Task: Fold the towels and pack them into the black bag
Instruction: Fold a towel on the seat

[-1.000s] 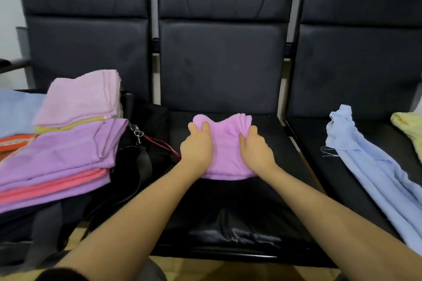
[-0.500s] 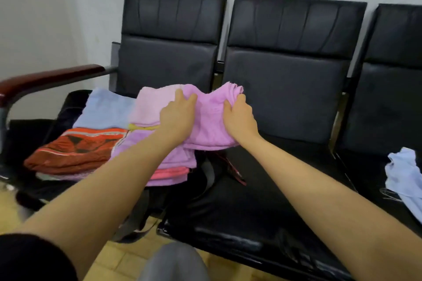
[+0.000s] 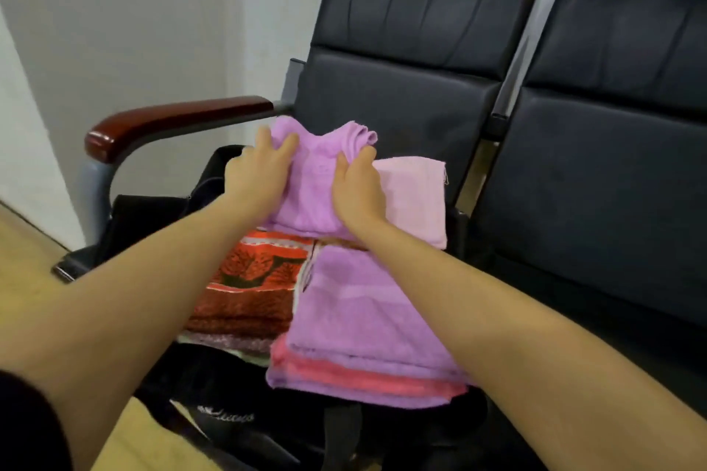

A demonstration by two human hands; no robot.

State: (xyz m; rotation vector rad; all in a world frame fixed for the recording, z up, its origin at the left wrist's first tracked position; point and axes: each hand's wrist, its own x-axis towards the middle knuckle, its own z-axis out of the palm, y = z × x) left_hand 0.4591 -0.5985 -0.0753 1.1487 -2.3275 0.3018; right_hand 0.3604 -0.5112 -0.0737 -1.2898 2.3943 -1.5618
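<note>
Folded purple towel [image 3: 319, 180]: soft, light, limp. Left hand [image 3: 256, 174] and right hand [image 3: 357, 191] pinch opposite sides, over black bag [image 3: 153, 210]. Judgement: 2-sided hold keeps folds.

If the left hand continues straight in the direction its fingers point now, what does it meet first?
Probably the black chair backrest. The left hand, holding the folded purple towel, points up and away towards it, though depth is unclear.

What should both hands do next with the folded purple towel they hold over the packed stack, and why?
Probably lower it and let go. Left hand and right hand each keep a grip on the folded purple towel, held above the back of the towel stack in the black bag, beside the pale pink towel.
</note>
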